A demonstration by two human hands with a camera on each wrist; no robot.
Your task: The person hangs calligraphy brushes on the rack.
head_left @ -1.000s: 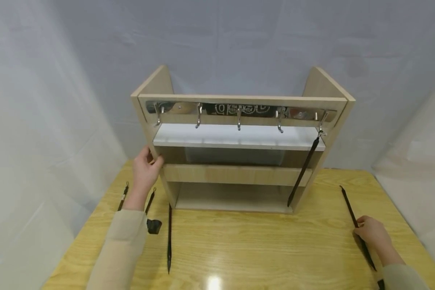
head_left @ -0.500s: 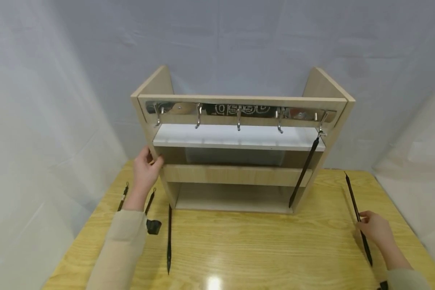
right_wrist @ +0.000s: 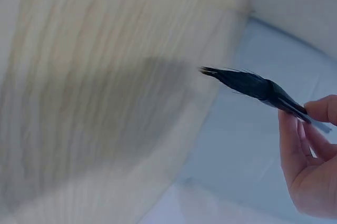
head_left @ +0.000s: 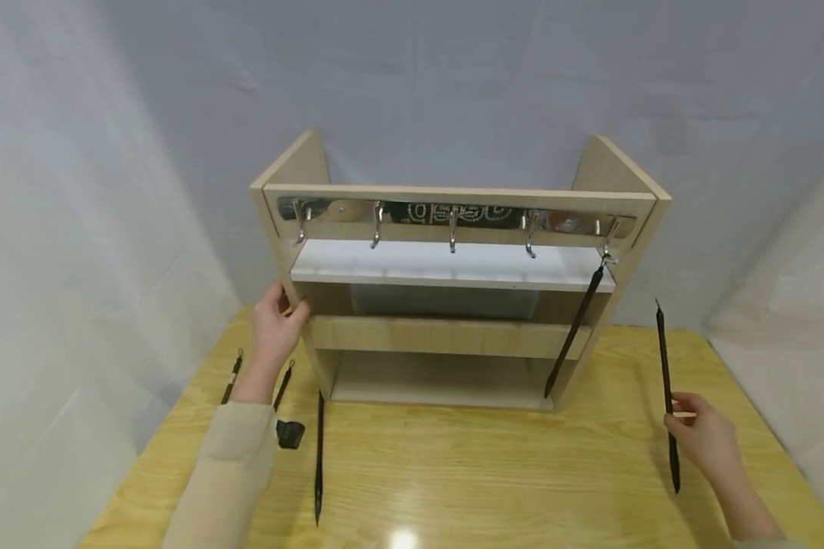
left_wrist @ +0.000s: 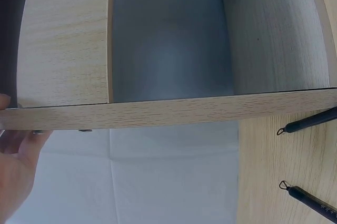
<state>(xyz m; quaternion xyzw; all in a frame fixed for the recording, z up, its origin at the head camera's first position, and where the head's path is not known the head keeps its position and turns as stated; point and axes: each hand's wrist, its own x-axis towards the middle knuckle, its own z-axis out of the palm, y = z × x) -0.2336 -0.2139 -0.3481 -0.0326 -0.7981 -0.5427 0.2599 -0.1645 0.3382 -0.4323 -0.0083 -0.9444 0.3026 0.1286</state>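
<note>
A dark calligraphy brush (head_left: 663,358) stands nearly upright over the table's right side, pinched between thumb and fingers of my right hand (head_left: 707,438). Its dark bristle tip (right_wrist: 237,81) points away from the hand in the right wrist view. My left hand (head_left: 275,335) grips the left side panel of a wooden rack (head_left: 453,335), thumb in front and fingers behind. Along the rack's top front runs a metal strip with several hooks (head_left: 452,229). Another brush (head_left: 577,332) hangs by its loop from the rightmost hook, slanting down to the left.
Left of the rack, brushes lie on the wooden table (head_left: 453,473): one dark brush (head_left: 319,457) in front of the rack's corner, and two looped ones (left_wrist: 310,121) by my left forearm. A small black object (head_left: 290,434) lies beside that sleeve. Pale sheeting (head_left: 453,76) hangs behind.
My right hand has raised the brush off the table and turned it more upright, its loop end moving up and away. My left hand keeps its grip on the rack.
</note>
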